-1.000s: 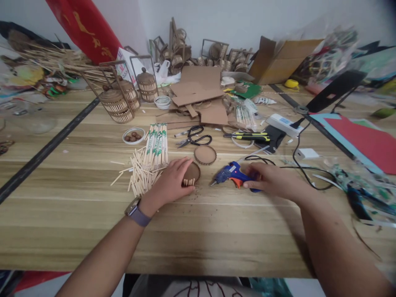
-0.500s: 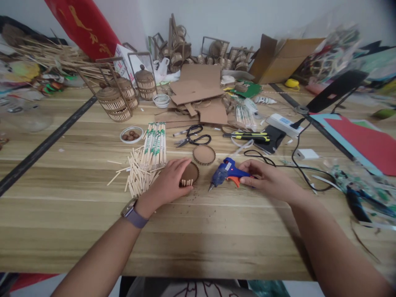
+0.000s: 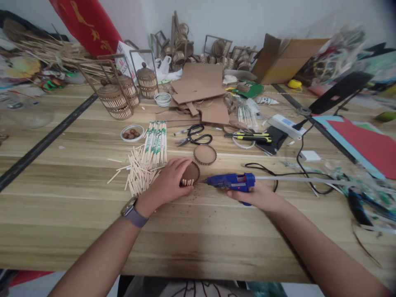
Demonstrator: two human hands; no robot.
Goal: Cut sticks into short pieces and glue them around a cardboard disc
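Observation:
My right hand (image 3: 255, 196) is wrapped round the handle of a blue hot glue gun (image 3: 230, 181), with a long pale glue stick (image 3: 297, 179) running out of its back. The nozzle points left, close to a round brown cardboard disc (image 3: 192, 170) with a rim. Short pale sticks (image 3: 187, 182) stand along the disc's near edge. My left hand (image 3: 173, 177) is closed on the disc's left side, thumb at the front by the sticks. A second rimmed disc (image 3: 205, 154) lies just behind. Left of my left hand is a loose pile of cut sticks (image 3: 139, 173).
Wrapped chopsticks (image 3: 156, 142), a dish of brown beads (image 3: 132, 134), black-handled scissors (image 3: 196, 137) and a yellow-black cutter (image 3: 250, 136) lie beyond my hands. Cardboard sheets (image 3: 198, 82) and small slatted lanterns (image 3: 115, 101) stand farther back. A black cable (image 3: 297, 161) runs at right.
My right hand has swung the glue gun round, so its nozzle now points left at the disc's right edge. The glue stick now trails rightward. My left hand stays put.

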